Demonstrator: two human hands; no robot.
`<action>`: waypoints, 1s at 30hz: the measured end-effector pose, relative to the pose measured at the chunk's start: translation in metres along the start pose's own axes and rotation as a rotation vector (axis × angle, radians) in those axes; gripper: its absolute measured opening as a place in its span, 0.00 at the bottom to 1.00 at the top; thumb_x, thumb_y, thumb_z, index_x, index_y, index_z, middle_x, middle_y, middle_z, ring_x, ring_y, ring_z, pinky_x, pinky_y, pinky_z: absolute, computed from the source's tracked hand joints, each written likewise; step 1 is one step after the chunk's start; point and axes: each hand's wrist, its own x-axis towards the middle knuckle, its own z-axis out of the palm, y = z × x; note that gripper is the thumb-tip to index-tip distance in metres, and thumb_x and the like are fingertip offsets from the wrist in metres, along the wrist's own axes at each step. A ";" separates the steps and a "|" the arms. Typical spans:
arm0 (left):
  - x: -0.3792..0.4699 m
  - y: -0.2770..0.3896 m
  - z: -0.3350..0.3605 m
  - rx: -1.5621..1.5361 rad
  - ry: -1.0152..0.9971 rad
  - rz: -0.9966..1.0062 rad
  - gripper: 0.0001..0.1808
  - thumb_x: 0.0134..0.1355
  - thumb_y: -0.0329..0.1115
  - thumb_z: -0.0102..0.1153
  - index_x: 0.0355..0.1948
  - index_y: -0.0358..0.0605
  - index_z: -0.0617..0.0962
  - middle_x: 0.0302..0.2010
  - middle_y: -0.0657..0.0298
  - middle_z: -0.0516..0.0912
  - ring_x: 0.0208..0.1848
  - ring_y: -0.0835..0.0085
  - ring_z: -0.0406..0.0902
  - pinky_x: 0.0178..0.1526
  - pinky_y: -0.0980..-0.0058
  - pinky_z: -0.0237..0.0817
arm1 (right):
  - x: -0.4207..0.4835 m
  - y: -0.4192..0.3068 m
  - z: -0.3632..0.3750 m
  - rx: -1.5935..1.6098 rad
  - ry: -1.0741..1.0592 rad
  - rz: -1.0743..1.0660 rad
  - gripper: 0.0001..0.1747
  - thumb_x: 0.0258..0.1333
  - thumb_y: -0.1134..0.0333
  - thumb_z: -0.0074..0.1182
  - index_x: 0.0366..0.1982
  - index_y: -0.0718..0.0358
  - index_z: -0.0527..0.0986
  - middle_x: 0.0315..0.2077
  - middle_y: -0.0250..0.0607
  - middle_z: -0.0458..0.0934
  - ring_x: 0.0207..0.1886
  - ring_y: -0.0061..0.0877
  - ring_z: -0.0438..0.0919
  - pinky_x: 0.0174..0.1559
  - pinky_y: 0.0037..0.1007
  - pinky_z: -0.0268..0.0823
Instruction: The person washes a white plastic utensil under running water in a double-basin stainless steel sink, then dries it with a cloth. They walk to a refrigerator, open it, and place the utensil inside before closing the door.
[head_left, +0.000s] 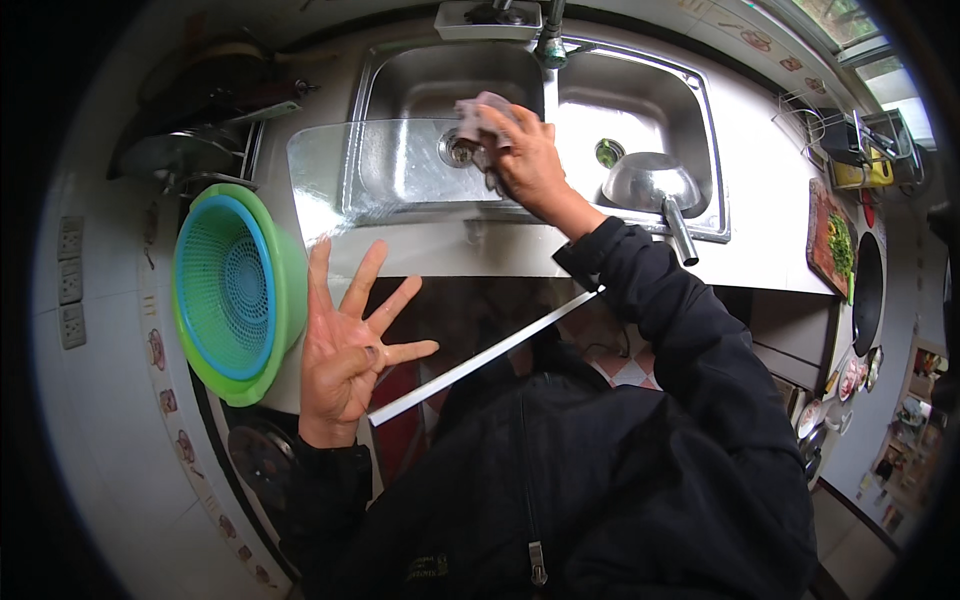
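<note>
A clear glass panel (322, 169) with a white edge strip (480, 358) slants across the near side of the left sink basin (405, 90). My left hand (345, 352) supports it near its lower left, palm up. Its fingers are spread beneath the glass and the thumb is folded over on top. In my right hand (529, 165) is a bunched, greyish-pink cloth (480, 120), at the panel's upper right, over the left basin's drain. Whether the cloth presses on the glass is hard to tell. Water marks show on the glass.
A blue colander (225, 285) sits inside a green basin (291, 315) at left. An upturned metal ladle (649, 180) rests in the right basin (592, 90), below the faucet (553, 52). Chopped greens (840, 244) lie on a cutting board (819, 232) at right, near a wok (868, 292).
</note>
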 end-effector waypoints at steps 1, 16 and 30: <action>0.000 0.000 -0.003 -0.003 -0.002 0.005 0.63 0.40 0.07 0.37 0.74 0.70 0.38 0.74 0.44 0.45 0.72 0.35 0.49 0.50 0.31 0.70 | -0.007 0.016 -0.002 -0.070 -0.074 0.076 0.30 0.53 0.65 0.56 0.60 0.43 0.71 0.57 0.47 0.69 0.51 0.52 0.68 0.50 0.46 0.68; 0.007 -0.007 -0.048 -0.057 -0.039 0.007 0.61 0.41 0.08 0.39 0.75 0.68 0.41 0.74 0.44 0.46 0.72 0.33 0.49 0.49 0.24 0.65 | -0.031 0.018 -0.127 1.587 -0.536 0.831 0.32 0.66 0.44 0.49 0.58 0.64 0.70 0.53 0.42 0.77 0.52 0.29 0.77 0.54 0.30 0.71; 0.005 -0.021 -0.084 -0.139 -0.034 -0.008 0.60 0.45 0.07 0.40 0.74 0.72 0.42 0.74 0.46 0.47 0.72 0.35 0.51 0.50 0.25 0.64 | -0.068 -0.054 -0.020 -0.067 -0.579 -0.463 0.45 0.51 0.25 0.44 0.69 0.33 0.59 0.73 0.45 0.42 0.73 0.61 0.37 0.62 0.71 0.41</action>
